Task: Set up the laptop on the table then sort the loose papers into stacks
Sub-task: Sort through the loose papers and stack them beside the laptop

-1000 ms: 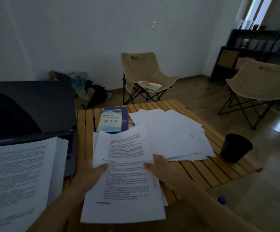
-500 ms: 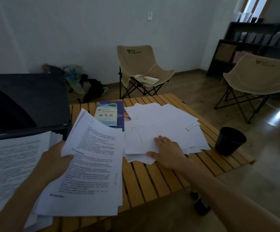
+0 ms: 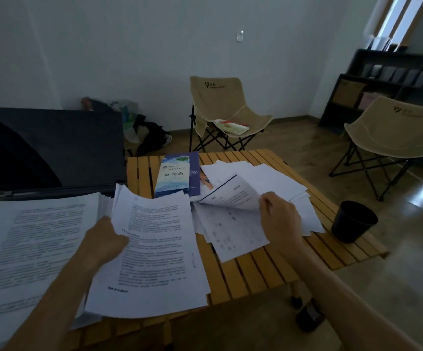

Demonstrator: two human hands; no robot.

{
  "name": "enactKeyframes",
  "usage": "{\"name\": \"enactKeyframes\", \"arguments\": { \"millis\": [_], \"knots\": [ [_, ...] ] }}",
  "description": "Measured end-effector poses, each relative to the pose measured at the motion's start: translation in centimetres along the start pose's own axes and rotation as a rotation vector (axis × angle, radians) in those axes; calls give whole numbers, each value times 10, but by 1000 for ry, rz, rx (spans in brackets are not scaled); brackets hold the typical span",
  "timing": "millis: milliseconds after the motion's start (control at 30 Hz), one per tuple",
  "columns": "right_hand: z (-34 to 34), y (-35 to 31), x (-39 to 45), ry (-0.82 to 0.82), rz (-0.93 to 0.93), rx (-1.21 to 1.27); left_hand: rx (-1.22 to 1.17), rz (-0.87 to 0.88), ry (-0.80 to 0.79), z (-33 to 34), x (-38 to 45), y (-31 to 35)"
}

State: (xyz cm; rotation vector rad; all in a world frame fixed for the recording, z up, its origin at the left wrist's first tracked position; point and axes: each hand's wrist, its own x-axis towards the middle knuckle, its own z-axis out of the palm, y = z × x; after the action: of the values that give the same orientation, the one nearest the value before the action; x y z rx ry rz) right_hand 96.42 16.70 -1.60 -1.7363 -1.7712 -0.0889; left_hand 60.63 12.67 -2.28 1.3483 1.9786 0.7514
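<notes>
An open dark laptop (image 3: pixel 53 150) stands at the table's left, its keyboard covered by a thick stack of printed pages (image 3: pixel 28 254). My left hand (image 3: pixel 106 241) grips the left edge of a sheaf of printed sheets (image 3: pixel 154 252) held over the wooden slat table (image 3: pixel 251 277). My right hand (image 3: pixel 278 219) pinches a printed sheet (image 3: pixel 230 191) and lifts its near edge off the loose pile of white papers (image 3: pixel 276 181) spread over the table's right half. Another printed sheet (image 3: pixel 233 231) lies under that hand.
A blue brochure (image 3: pixel 173 178) lies at the table's back centre. A black cup (image 3: pixel 353 221) stands near the right edge. Two beige folding chairs (image 3: pixel 220 110) (image 3: pixel 392 133) stand beyond, dark shelves (image 3: pixel 392 82) at the far right, bags (image 3: pixel 139 127) by the wall.
My left hand carried the sheaf to the left, toward the laptop. My right hand let go of it, reached to the loose pile and now lifts a sheet by its edge.
</notes>
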Motion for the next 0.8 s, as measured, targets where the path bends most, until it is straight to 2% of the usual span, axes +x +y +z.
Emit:
{"name": "enactKeyframes", "arguments": {
  "millis": [67,133,167,267,367,433,500,567,633,700,800],
  "knots": [
    [-22,3,3,96,-31,172,118,-22,77,5,0,2],
    [-41,3,6,188,-40,290,268,53,225,12,-1,8],
    [-49,3,7,234,-32,342,278,106,247,16,-1,12],
    [-58,-1,9,291,-11,457,100,188,54,27,-8,30],
    [-51,1,2,245,42,563,19,205,-139,40,-11,40],
    [-43,8,0,215,111,637,-68,306,-219,52,-18,49],
    [-39,14,-1,180,176,803,-57,434,-243,63,-26,59],
    [-40,16,1,140,269,1068,-163,520,-247,71,-30,68],
    [-40,20,4,82,383,1287,-161,593,-201,74,-28,72],
    [-31,26,10,-20,506,1431,-184,597,-94,74,-29,84],
    [-16,27,11,-235,584,1429,-265,579,48,67,-27,102]
  ]
}}
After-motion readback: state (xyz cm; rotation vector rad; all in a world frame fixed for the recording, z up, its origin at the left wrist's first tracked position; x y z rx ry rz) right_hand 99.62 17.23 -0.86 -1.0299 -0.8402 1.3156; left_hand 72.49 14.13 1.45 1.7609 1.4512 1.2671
